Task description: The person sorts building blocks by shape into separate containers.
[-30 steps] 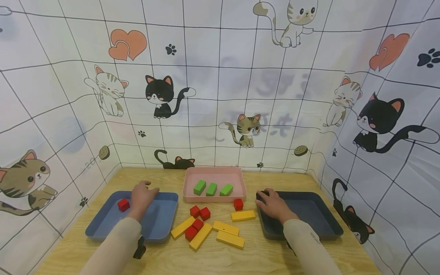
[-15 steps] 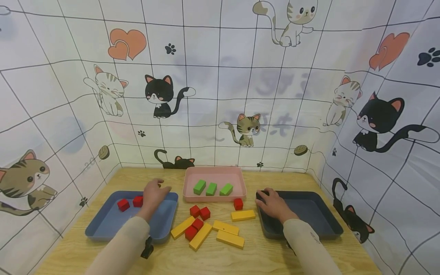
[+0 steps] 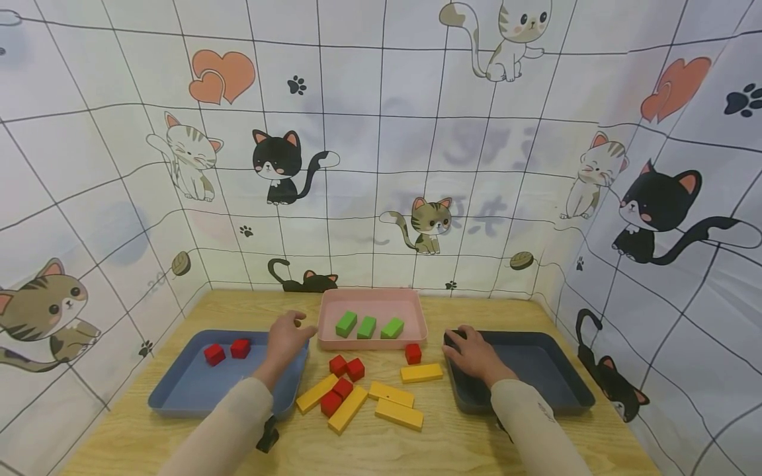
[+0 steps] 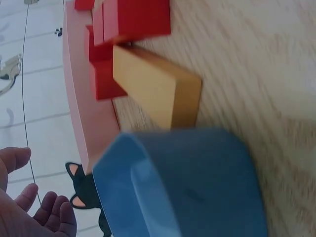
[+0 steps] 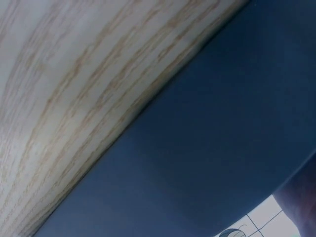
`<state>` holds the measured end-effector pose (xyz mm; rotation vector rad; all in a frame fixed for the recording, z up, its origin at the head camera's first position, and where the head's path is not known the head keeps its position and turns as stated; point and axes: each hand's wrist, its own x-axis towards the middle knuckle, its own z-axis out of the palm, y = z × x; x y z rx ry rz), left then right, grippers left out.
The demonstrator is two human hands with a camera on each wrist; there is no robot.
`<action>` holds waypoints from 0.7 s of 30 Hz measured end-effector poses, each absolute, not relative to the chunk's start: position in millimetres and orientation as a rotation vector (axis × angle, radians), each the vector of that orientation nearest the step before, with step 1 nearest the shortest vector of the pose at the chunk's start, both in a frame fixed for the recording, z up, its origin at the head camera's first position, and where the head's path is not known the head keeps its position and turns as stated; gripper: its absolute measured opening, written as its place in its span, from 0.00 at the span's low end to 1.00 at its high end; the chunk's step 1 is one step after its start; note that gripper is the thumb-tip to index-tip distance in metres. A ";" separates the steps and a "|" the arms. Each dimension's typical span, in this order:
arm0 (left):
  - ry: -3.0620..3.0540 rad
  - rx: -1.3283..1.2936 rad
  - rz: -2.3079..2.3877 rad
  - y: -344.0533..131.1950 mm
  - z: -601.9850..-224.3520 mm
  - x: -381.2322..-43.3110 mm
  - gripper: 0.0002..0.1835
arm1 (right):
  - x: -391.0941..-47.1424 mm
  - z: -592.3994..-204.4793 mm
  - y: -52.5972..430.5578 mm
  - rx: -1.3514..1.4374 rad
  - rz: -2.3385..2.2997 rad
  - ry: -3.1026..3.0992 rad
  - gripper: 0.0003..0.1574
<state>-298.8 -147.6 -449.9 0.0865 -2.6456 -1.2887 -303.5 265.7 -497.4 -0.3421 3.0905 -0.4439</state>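
Note:
My left hand (image 3: 288,340) is over the right rim of the blue tray (image 3: 196,396), its fingers loosely bent and nothing held. In the left wrist view the hand (image 4: 37,210) hangs above the tray's corner. Two red cubes (image 3: 215,354) lie in the blue tray. Several red cubes (image 3: 331,403) and yellow blocks (image 3: 399,414) lie on the table between the trays; a yellow block (image 4: 153,84) shows close up in the left wrist view. My right hand (image 3: 476,355) rests on the left rim of the dark tray (image 3: 583,396); its fingertips are partly hidden.
At the back centre a pink tray (image 3: 372,301) holds three green blocks (image 3: 366,327). A single red cube (image 3: 413,353) stands in front of it, beside a yellow block (image 3: 421,373). A cat-print cloth (image 3: 357,198) encloses the wooden table (image 3: 357,456).
A second red cube now lies in the blue tray, let go by my left hand. That hand has moved right towards the tray's right rim. My right hand stays put.

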 end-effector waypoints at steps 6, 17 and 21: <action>-2.651 0.024 -1.306 -132.2 -451.0 -293.2 0.23 | -303.4 -497.6 266.4 -0.361 -0.451 3.093 0.34; -2.667 0.051 -1.523 -93.3 -453.3 -285.6 0.21 | -300.5 -494.6 267.8 -0.377 -0.468 3.081 0.34; -2.677 0.001 -1.502 -81.8 -456.7 -281.7 0.20 | -300.4 -494.9 267.3 -0.380 -0.465 3.083 0.35</action>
